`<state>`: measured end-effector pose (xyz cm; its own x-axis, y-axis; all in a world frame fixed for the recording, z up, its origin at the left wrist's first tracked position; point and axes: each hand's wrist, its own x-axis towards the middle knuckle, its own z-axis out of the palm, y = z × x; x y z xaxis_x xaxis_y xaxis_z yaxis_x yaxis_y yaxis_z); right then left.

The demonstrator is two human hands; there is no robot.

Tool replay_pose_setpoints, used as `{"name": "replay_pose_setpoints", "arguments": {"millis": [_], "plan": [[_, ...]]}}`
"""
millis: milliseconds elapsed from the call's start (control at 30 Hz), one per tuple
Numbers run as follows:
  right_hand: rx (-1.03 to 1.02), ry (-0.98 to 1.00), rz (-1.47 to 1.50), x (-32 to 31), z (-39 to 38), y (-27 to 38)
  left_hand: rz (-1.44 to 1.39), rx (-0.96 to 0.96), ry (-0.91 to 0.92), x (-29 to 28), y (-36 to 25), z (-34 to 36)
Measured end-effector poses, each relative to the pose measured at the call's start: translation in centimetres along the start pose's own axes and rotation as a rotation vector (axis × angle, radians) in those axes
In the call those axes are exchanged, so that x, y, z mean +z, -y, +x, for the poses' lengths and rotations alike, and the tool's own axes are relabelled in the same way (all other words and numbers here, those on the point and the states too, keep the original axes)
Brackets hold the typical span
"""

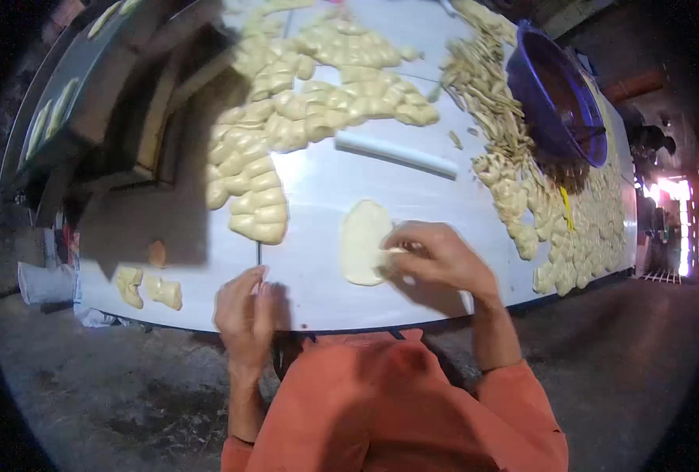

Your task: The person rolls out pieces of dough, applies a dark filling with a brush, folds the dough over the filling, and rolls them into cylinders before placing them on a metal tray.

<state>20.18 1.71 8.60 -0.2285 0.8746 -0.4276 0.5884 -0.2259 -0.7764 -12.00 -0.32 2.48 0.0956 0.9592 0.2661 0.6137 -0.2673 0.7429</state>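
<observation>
A flattened oval of pale dough (361, 236) lies on the white worktop (310, 303). My right hand (432, 256) is over its right side, fingers curled together around something I cannot make out. My left hand (245, 311) is at the front edge, fingers loosely bent and apart, with nothing visible in it. A white rolling rod (397, 155) lies behind the oval. Masses of puffy cut dough (255, 181) spread to the left and back, and two small pieces (163, 291) sit at the front left.
A metal machine (90, 110) with wooden parts stands at the back left. At the right are a purple tub (523, 79), many thin and rounded dough pieces (570, 252) and a yellow strip (566, 208). A white sack (42, 285) is beside the worktop's left end.
</observation>
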Motion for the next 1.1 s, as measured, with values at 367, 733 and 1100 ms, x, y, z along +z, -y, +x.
{"name": "replay_pose_setpoints", "arguments": {"millis": [367, 733, 1100], "plan": [[-0.404, -0.334, -0.368, -1.8, -6.3, -14.1, 0.227, 0.513, 0.540, 17.5, -13.3, -1.9], [-0.393, -0.266, -0.710, -1.4, -8.1, -19.1, 0.542, 0.365, 0.613, 20.2, -12.6, -4.1], [-0.547, -0.724, -0.682, -4.7, 8.2, -14.0, 0.438, 0.404, 0.597, 20.0, -13.8, -5.7]]}}
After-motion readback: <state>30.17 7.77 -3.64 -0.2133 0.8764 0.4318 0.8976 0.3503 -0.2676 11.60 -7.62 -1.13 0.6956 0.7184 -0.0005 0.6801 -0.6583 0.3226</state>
